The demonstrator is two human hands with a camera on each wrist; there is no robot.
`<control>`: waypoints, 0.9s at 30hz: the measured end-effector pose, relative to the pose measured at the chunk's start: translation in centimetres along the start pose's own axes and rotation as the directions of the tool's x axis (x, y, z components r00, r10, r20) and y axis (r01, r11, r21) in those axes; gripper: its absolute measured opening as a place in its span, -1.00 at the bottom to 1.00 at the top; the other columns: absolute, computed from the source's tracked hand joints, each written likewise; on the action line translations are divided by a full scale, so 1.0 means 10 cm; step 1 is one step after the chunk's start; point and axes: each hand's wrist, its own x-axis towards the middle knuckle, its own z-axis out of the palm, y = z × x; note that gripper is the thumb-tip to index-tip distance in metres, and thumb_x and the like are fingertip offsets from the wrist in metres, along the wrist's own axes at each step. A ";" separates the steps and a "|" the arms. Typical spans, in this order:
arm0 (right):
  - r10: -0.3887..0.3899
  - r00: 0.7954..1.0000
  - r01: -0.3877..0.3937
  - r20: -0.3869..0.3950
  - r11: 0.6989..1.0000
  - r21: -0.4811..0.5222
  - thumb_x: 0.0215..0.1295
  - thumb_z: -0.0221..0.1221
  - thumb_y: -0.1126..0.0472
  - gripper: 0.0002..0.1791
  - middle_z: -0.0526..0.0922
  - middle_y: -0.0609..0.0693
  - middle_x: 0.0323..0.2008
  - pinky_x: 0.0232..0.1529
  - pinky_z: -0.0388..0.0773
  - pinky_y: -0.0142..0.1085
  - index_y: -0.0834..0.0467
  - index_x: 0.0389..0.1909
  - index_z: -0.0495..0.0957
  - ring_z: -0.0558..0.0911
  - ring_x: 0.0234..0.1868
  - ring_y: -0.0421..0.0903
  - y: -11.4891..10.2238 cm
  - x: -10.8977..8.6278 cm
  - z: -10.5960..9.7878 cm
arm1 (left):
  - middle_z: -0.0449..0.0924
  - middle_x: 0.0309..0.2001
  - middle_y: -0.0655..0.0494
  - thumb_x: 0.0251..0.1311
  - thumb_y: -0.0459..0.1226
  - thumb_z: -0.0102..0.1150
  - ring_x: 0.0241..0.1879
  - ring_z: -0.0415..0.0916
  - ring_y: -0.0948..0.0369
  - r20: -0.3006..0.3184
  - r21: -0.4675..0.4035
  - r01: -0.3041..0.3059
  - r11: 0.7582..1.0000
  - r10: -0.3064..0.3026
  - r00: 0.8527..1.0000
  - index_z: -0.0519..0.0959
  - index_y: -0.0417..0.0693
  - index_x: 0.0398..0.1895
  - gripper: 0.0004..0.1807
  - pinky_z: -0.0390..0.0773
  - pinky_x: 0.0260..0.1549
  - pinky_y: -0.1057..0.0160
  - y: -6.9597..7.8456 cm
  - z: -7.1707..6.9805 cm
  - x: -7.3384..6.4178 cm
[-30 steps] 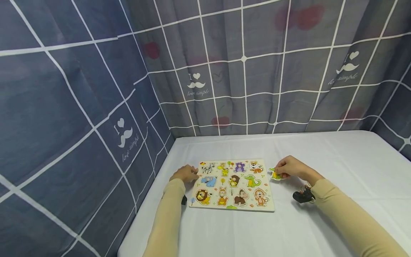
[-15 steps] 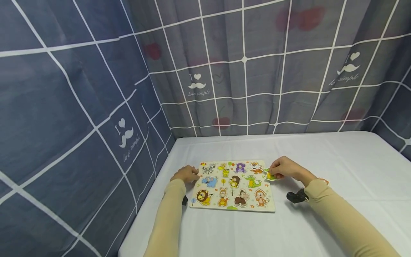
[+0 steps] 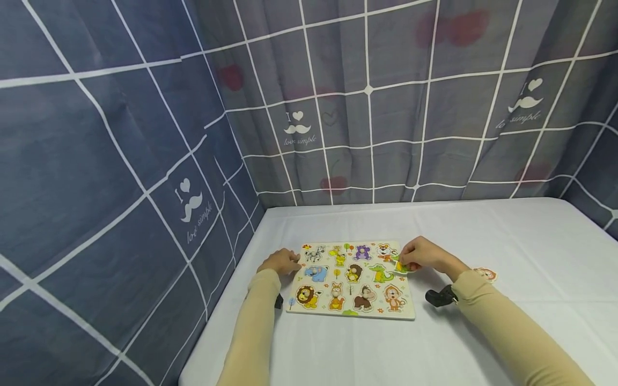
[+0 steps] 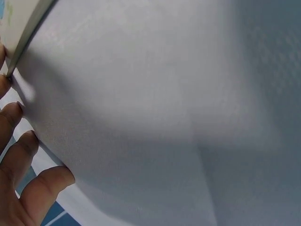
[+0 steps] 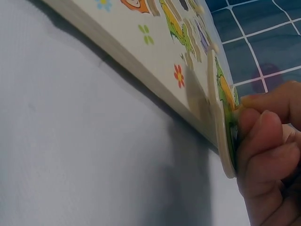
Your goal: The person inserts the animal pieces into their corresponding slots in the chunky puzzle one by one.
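Observation:
A wooden peg puzzle board point(image 3: 350, 313) with printed animals lies on the white table. My right hand point(image 3: 425, 253) pinches a green and yellow crocodile puzzle piece point(image 5: 225, 127) by its knob. The right wrist view shows this piece tilted on edge at the board's right side, partly over the surface; whether it touches the board I cannot tell. My left hand point(image 3: 281, 261) rests at the board's left edge. In the left wrist view its fingers point(image 4: 47, 186) are spread, some on the cloth and some against the board's corner.
A loose orange-rimmed piece point(image 3: 485, 274) lies on the table beyond my right sleeve. A black wrist device point(image 3: 440, 296) hangs below the right wrist. Grid-patterned curtains point(image 3: 367, 134) stand behind the table and at its left.
My right hand has moved left with the crocodile puzzle piece, from beside the board to over its right edge. The loose piece has come into view. My left hand stays in place.

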 end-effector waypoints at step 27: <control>-0.064 0.997 0.064 0.046 0.998 0.011 0.19 0.24 0.37 -0.89 0.54 -0.08 -0.67 -0.58 0.40 -0.45 0.38 -0.40 0.66 0.44 -0.63 -0.23 -0.03 0.10 0.22 | 0.41 0.42 0.03 0.25 -0.05 0.31 0.44 0.31 -0.04 -0.008 -0.017 0.003 1.000 -0.003 1.000 0.57 0.05 0.28 -0.47 0.34 0.40 -0.08 -0.01 0.01 -0.01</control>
